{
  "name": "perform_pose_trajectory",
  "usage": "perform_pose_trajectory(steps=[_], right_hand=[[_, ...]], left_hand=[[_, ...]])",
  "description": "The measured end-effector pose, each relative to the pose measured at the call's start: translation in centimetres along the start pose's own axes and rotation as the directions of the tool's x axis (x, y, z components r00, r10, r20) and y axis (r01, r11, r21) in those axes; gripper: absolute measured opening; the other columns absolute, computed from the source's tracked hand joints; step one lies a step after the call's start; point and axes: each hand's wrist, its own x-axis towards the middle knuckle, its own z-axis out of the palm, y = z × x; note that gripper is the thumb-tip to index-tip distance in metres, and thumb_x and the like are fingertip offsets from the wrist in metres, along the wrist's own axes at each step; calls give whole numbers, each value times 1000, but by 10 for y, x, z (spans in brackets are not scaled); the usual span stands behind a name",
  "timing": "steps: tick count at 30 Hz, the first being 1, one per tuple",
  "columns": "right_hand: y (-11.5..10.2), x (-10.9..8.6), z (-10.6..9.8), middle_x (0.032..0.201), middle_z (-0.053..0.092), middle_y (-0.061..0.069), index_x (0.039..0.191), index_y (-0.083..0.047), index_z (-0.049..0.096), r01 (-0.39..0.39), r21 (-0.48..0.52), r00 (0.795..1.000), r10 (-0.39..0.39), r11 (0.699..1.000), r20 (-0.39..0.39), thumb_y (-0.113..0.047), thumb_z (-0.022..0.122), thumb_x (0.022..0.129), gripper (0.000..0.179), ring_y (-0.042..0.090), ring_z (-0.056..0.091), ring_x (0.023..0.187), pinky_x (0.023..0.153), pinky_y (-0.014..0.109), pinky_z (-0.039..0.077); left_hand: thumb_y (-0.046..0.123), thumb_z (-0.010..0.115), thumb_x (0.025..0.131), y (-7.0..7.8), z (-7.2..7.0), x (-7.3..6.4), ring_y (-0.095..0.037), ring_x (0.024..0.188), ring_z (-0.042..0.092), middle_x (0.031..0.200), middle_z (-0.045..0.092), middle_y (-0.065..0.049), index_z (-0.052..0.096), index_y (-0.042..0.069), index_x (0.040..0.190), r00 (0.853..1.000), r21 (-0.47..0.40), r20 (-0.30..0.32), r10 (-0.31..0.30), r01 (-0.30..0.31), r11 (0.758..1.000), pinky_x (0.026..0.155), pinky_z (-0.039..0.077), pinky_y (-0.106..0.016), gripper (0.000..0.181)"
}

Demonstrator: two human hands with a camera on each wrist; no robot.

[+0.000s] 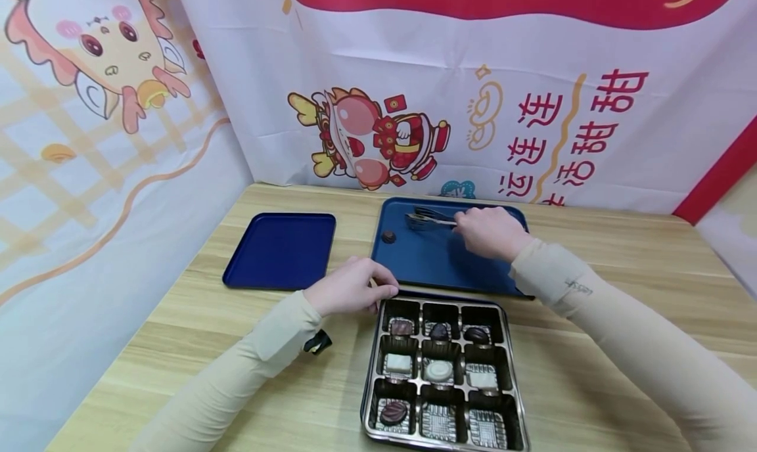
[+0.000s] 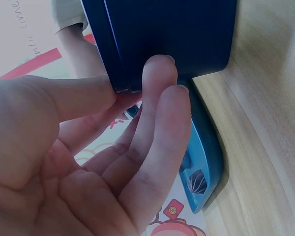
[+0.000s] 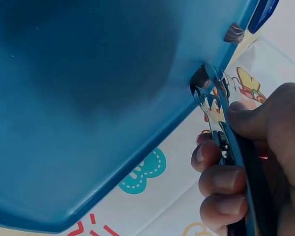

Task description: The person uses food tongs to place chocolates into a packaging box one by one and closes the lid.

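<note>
My right hand (image 1: 491, 232) grips metal tongs (image 1: 432, 219) over the blue tray (image 1: 449, 261). In the right wrist view a dark chocolate (image 3: 201, 77) sits between the tong tips, close over the tray. Another round, ridged chocolate (image 1: 388, 236) lies near the tray's left edge. With thumb and fingers, my left hand (image 1: 355, 284) pinches the far left corner of a chocolate box (image 1: 368, 399). Its insert has three rows of three compartments; dark and white chocolates (image 1: 439, 371) sit in several. The middle and right compartments of the near row show bare ribbed bottoms.
A smaller dark blue tray (image 1: 280, 251) lies to the left on the wooden table (image 1: 195, 347). A small black object (image 1: 317, 342) is beside my left wrist. Printed cloth (image 1: 248, 77) hangs behind and left of the table.
</note>
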Motion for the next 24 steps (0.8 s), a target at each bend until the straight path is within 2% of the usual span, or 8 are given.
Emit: perform_pose_trajectory(steps=[10,18,24], right_hand=[[7,-12,-4,62,52,0,81,-9,63,-27,57,999,25,998,39,-20,61,99,21,14,49,48,44,35,46],[10,-26,-4,60,51,-1,77,-11,60,-29,94,1000,29,995,7,-18,62,98,22,12,50,48,44,34,46],[15,-37,-10,59,47,-2,80,-10,60,-64,120,998,63,991,12,-18,59,100,21,13,47,46,39,32,41]], left_hand=[[17,63,99,1,0,0,-16,57,65,90,69,6,76,12,104,1000,15,-1,-3,3,1000,63,51,-26,14],[16,63,99,3,0,-1,-15,57,65,91,70,5,76,11,103,1000,12,-2,-2,2,1000,64,51,-27,14],[16,63,98,5,0,-1,-14,57,65,91,70,5,76,11,103,1000,10,-2,1,-1,1000,65,51,-27,14]])
